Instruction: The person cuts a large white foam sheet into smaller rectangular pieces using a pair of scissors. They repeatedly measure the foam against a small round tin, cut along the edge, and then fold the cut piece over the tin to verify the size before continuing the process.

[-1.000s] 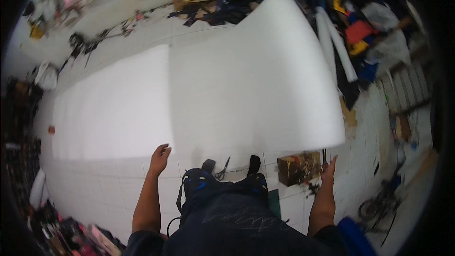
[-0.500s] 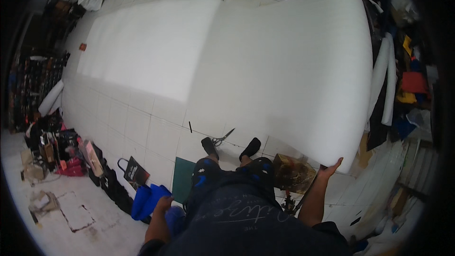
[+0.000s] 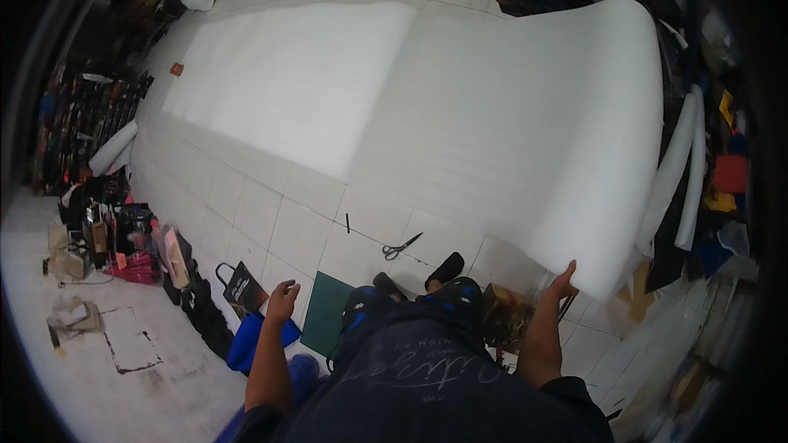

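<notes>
White sheet (image 3: 501, 115), ctr to rt of frame; R hand (image 3: 565, 281) at its lower-rt corner — grip can't tell. L hand (image 3: 281, 302) now raised, empty, fingers loosely apart — prob. only R steers.

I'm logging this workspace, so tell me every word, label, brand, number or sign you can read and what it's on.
I don't copy out wording, but here is where print shows:
Dark shirt: pale lettering across it, some legible, smaller lines blurred.
Black bag: pale print, too small to read reliably.
White sheet: no lettering visible.
Clutter at far left: any print too small or blurred.
</notes>
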Motion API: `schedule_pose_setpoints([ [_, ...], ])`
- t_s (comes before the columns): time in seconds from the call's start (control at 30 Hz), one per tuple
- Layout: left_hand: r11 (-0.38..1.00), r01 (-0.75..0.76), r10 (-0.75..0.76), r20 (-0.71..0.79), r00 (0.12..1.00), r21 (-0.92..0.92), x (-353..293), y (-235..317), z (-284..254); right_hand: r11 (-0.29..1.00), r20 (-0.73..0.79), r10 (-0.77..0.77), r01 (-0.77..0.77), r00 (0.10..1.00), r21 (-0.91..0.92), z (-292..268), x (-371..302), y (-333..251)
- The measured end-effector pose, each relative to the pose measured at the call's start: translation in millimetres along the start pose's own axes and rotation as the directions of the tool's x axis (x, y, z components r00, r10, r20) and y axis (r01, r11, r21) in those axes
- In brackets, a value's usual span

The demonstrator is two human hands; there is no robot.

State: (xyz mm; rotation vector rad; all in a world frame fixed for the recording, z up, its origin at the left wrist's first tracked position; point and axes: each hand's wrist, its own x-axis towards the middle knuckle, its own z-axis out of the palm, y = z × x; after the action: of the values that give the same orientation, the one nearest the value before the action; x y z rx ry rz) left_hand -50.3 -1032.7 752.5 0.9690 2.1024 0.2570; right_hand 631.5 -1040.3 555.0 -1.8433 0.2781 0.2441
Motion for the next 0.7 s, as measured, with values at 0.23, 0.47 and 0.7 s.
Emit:
schedule_pose_setpoints([
  [0.23, 0.95, 0.069, -0.14, 0.22, 0.965, 0.303, -37.5, -67.2, 23.1, 0.695, 0.048, 0.221, -0.122, 0.974, -0.709, 2.4, 66.5, 85.0],
  [0.47, 0.975, 0.202, -0.207, 0.046, 0.977, 0.094, -66.9, -101.6, -15.8, 0.728, 0.243, 0.622, -0.435, 0.745, -0.53, 13.9, 8.3, 63.3],
  [0.7, 0.973, 0.219, -0.209, 0.119, 0.971, -0.079, -28.1, -170.3, -25.3, 0.745, 0.193, 0.581, -0.422, 0.79, -0.517, 13.8, -4.4, 43.4],
])
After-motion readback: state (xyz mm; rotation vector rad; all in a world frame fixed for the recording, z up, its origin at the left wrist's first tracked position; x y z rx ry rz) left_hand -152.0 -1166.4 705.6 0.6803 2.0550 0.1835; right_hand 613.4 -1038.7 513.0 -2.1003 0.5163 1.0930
